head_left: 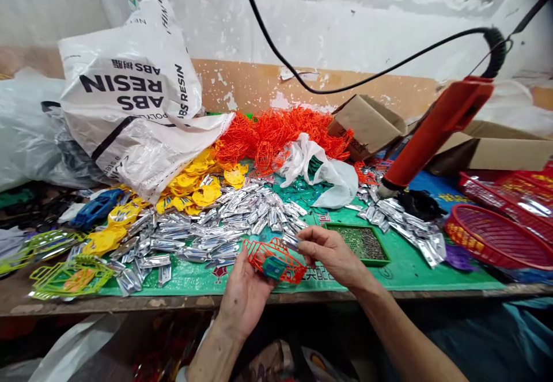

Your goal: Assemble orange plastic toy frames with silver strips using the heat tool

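Note:
My left hand [245,297] is closed around the left edge of an orange plastic lattice frame [283,257], with a teal piece [273,267] set in its middle. The frame is held tilted above the bench's front edge. At its upper right, my right hand [330,253] pinches a small silvery piece [292,242] between thumb and fingers, close against the frame. Behind both hands spreads a heap of shiny silver strips [216,220]. Just right of my right hand lies a green tray [360,244] holding many tiny metal parts.
Yellow plastic pieces [190,186] and tangled orange frames [280,134] are piled behind the strips. A red electric screwdriver [436,134] hangs from a black cable at right. Red baskets [496,235], cardboard boxes [367,123] and a white resin sack [129,82] line the back and sides.

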The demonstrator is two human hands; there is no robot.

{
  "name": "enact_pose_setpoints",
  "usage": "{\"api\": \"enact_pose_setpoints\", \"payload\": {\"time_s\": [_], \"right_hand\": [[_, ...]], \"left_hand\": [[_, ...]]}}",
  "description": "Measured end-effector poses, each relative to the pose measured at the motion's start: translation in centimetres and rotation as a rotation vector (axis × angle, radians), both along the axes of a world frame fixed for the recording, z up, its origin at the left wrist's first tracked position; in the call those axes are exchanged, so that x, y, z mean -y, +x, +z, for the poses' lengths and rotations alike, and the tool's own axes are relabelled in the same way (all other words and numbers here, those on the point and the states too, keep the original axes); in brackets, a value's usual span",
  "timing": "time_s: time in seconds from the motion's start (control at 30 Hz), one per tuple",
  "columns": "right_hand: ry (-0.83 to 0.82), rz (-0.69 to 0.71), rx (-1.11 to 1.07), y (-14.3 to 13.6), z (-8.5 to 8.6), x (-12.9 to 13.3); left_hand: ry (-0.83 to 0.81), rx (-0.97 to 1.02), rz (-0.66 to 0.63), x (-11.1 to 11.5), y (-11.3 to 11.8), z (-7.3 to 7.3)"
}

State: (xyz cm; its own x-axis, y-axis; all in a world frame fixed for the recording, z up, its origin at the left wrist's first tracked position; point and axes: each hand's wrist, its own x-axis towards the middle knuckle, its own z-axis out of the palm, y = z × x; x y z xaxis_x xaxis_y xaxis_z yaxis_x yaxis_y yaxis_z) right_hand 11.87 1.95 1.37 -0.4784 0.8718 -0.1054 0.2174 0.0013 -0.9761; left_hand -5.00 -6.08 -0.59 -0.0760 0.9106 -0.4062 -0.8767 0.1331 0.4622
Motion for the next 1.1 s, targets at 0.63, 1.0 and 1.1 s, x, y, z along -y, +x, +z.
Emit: {"api": "enact_pose_setpoints", "payload": {"time_s": [0.63,1.0,1.1], "right_hand": [[-0.319,0.094,-0.215,0.6,0.4,0.5],[-0.334,0.103,-0.182,0.0,0.3,0.9],[-0.331,0.101,-0.173,0.0,0.0,0.9]], "left_hand": [[0.096,-0.166,0.079,-0.3,1.0,-0.5],[0.095,-0.235,0.06,0.0,1.1,-1.1],[0.113,-0.207,0.023,-0.1,1.3,-1.1]]}}
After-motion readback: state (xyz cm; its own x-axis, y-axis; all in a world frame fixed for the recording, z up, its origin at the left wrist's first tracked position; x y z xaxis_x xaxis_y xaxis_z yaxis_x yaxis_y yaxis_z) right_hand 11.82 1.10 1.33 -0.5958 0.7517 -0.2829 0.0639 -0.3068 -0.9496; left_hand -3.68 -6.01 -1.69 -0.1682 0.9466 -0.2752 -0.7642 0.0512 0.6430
